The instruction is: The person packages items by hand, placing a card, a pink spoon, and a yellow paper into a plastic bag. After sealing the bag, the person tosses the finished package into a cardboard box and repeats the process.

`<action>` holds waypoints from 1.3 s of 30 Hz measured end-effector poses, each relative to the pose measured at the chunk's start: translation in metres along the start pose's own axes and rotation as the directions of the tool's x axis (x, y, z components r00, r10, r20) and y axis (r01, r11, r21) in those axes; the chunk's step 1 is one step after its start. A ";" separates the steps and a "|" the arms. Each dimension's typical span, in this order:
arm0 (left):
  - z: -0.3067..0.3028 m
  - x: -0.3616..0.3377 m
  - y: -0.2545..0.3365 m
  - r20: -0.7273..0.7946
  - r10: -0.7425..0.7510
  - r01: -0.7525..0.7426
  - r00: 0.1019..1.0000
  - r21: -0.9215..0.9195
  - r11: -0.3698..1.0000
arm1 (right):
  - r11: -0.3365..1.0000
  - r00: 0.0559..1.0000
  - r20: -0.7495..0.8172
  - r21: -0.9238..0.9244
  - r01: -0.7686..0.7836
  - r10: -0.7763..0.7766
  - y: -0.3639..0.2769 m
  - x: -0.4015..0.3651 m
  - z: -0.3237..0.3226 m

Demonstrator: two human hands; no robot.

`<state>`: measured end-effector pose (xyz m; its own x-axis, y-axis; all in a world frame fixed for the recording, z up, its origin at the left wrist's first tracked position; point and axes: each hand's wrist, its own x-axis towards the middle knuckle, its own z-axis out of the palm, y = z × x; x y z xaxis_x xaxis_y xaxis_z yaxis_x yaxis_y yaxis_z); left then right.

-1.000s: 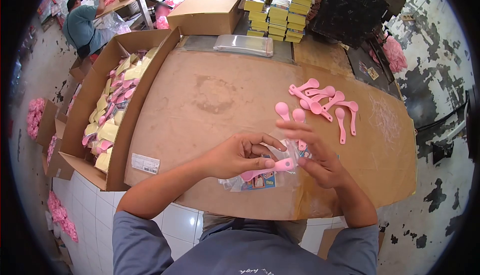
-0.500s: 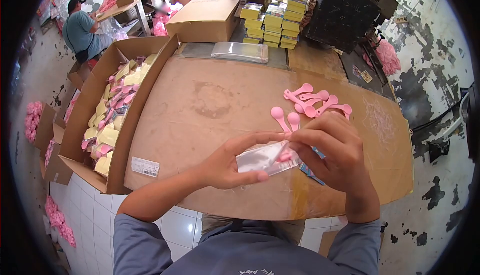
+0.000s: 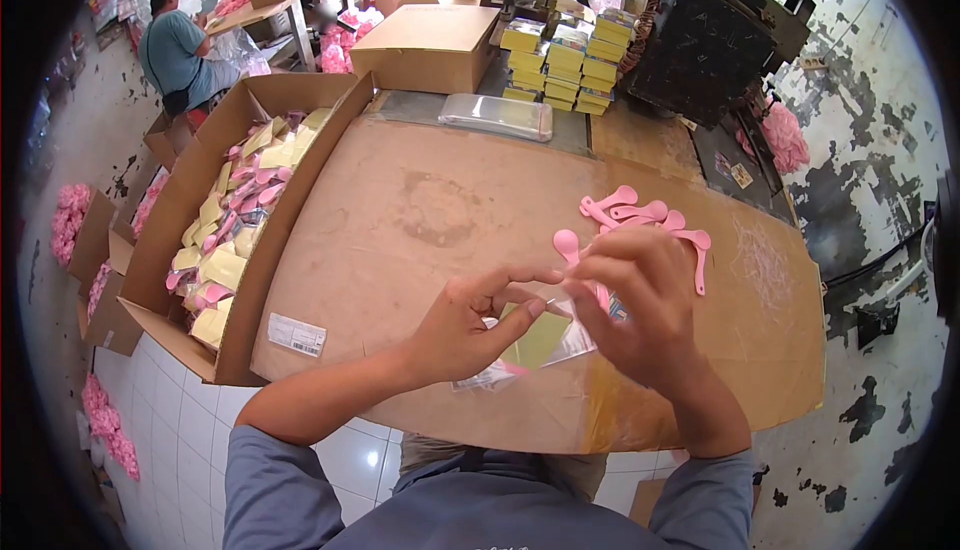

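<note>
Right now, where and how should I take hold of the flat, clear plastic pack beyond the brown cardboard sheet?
I would grip the clear plastic pack at its middle from above, thumb on the near long edge, fingers on the far one. It lies flat, is longer than wide, and nothing covers its top.

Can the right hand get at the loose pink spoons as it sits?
Likely yes. The right hand is right beside the loose pink spoons, with no box or wall between. The catch: its fingers look busy at the clear bag, so they'd probably have to leave that first.
</note>
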<state>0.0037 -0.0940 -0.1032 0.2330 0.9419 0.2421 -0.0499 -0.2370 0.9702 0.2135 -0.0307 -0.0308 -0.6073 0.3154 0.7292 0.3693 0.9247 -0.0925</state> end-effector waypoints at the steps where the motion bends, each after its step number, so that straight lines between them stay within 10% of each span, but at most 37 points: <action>1: 0.000 0.000 -0.002 -0.013 0.012 -0.011 1.000 0.027 1.000 | 0.998 0.999 0.031 -0.051 0.036 -0.034 -0.005 0.001 0.001; 12: 0.007 -0.003 -0.010 -0.040 0.259 -0.218 0.965 0.430 0.876 | 0.869 0.955 0.198 -0.404 0.286 -0.222 -0.009 0.003 0.021; 19: -0.002 0.002 0.005 0.086 0.075 -0.103 0.993 0.396 0.912 | 0.969 0.968 0.040 0.009 -0.248 0.248 0.030 0.005 -0.010; 21: -0.003 0.002 0.002 0.021 -0.025 0.019 0.999 0.244 0.970 | 0.475 0.646 0.489 0.438 -0.763 0.586 0.036 -0.005 -0.065; 25: -0.005 0.006 0.000 -0.016 -0.115 0.113 0.993 -0.089 0.990 | 0.022 0.811 0.449 0.870 -0.492 0.375 0.121 -0.095 -0.158; 27: -0.005 0.008 0.000 -0.014 -0.120 0.119 0.993 -0.085 0.989 | 0.348 0.671 0.343 0.652 -0.674 0.657 0.196 -0.163 -0.186; 29: -0.004 0.008 0.000 -0.010 -0.119 0.118 0.993 -0.076 0.990 | 0.468 0.443 0.192 -0.117 -0.876 0.876 0.233 -0.220 -0.186; 31: -0.004 0.009 -0.001 -0.004 -0.116 0.115 0.993 -0.081 0.990 | 0.036 0.371 -0.156 -0.886 -0.462 0.915 0.230 -0.249 -0.175; 39: -0.005 0.013 -0.007 0.001 -0.140 0.139 0.990 -0.145 0.980 | 0.676 0.782 -0.050 -0.471 -0.567 0.621 0.126 -0.121 -0.111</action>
<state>0.0019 -0.0786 -0.1073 0.2390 0.9654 0.1039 -0.1573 -0.0671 0.9853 0.4114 0.0241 -0.0558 -0.2103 0.8106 0.5465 0.9252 0.3457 -0.1568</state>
